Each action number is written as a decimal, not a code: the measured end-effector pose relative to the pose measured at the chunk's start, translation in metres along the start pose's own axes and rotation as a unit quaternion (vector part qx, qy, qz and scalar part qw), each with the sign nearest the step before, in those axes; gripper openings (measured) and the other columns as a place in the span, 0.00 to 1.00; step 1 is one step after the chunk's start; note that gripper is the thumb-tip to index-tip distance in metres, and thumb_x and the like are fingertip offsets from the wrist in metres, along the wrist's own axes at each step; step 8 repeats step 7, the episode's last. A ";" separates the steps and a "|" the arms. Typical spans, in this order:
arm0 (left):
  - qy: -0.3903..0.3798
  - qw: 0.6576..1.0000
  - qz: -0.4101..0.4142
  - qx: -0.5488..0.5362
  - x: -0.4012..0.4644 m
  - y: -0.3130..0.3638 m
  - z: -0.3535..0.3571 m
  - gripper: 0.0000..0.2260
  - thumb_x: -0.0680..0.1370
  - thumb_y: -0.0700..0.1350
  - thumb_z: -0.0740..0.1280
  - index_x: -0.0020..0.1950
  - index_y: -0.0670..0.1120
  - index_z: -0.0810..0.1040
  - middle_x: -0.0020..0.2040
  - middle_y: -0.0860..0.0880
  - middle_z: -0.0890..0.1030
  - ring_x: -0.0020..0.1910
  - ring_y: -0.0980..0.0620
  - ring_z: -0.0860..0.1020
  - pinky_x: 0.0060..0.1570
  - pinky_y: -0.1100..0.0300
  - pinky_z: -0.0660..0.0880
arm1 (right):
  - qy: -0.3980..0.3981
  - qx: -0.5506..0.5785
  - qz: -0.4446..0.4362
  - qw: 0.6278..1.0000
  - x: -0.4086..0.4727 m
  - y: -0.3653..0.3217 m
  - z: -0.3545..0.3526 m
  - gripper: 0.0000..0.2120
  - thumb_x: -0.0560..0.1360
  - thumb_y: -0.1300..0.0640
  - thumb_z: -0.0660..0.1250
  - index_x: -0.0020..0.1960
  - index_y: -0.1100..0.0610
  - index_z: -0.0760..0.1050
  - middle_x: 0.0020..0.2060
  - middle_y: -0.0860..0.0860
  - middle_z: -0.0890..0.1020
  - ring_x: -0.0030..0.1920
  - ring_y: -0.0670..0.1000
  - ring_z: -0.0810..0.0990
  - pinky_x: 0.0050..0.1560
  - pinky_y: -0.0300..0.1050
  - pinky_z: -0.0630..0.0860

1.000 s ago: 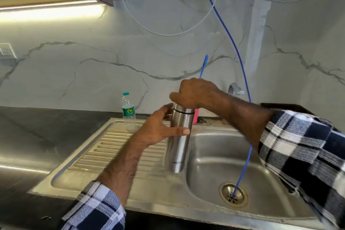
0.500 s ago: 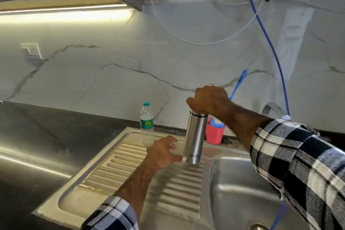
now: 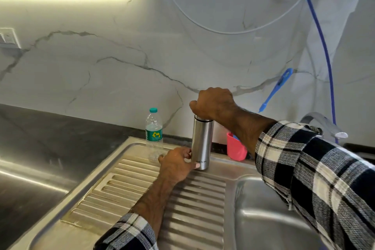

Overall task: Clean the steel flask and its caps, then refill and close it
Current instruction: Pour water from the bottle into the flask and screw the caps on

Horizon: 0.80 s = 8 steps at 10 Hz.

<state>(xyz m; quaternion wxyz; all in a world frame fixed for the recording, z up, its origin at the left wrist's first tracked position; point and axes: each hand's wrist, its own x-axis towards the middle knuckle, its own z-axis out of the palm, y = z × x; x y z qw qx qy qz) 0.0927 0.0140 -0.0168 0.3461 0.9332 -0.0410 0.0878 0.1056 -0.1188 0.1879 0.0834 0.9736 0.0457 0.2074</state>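
1. The steel flask (image 3: 202, 144) is stood upright at the back of the sink's ribbed drainboard (image 3: 142, 193), between the two hands.
2. Its cap is covered by the right hand (image 3: 214, 103), fingers curled around it.
3. Its base is pinched by the left hand (image 3: 176, 163) — thumb in front.
4. The body is seen as brushed silver — a dark ring sits below the cap.

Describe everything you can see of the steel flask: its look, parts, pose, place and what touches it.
The steel flask is a slim brushed-metal cylinder with a dark ring near its top and small lettering low on its side. It stands upright on the back of the sink's ribbed drainboard. The right hand covers its top in a closed grip, hiding the cap; the left hand holds its base.
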 end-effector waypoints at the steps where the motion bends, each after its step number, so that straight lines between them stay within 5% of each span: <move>1: -0.002 1.000 -0.010 0.017 0.004 -0.003 0.002 0.22 0.74 0.61 0.78 0.65 0.59 0.80 0.60 0.60 0.84 0.63 0.54 0.79 0.73 0.41 0.62 | -0.006 0.012 0.005 1.000 0.003 -0.002 0.010 0.24 0.81 0.42 0.54 0.63 0.56 0.80 0.56 0.56 0.83 0.46 0.56 0.74 0.47 0.50 0.67; 3: -0.004 0.999 0.005 0.033 0.006 -0.004 0.002 0.22 0.75 0.60 0.77 0.66 0.58 0.80 0.60 0.59 0.84 0.62 0.53 0.79 0.61 0.49 0.63 | -0.024 0.015 0.013 1.000 0.009 -0.004 0.016 0.25 0.80 0.41 0.54 0.63 0.55 0.80 0.51 0.54 0.81 0.47 0.55 0.74 0.48 0.51 0.68; 5: -0.008 0.999 0.015 0.035 0.004 -0.008 0.004 0.21 0.76 0.60 0.76 0.67 0.58 0.80 0.60 0.59 0.84 0.63 0.53 0.79 0.63 0.48 0.65 | -0.028 0.014 0.020 0.999 0.006 -0.004 0.020 0.34 0.82 0.33 0.47 0.63 0.57 0.80 0.50 0.55 0.82 0.46 0.56 0.75 0.45 0.50 0.69; 6: 0.013 0.999 0.020 0.044 0.000 -0.009 0.003 0.23 0.77 0.62 0.74 0.69 0.57 0.78 0.61 0.59 0.84 0.64 0.53 0.79 0.65 0.47 0.66 | -0.024 0.020 0.028 0.999 0.001 -0.004 0.021 0.42 0.80 0.26 0.41 0.53 0.56 0.81 0.39 0.52 0.80 0.42 0.54 0.77 0.40 0.49 0.70; 8: 0.058 0.997 0.029 0.031 -0.001 -0.009 0.004 0.25 0.77 0.64 0.73 0.71 0.55 0.77 0.61 0.58 0.85 0.62 0.54 0.81 0.64 0.49 0.68 | -0.015 0.059 0.056 0.997 -0.002 0.000 0.023 0.47 0.76 0.21 0.37 0.45 0.57 0.79 0.36 0.52 0.79 0.41 0.54 0.79 0.39 0.49 0.73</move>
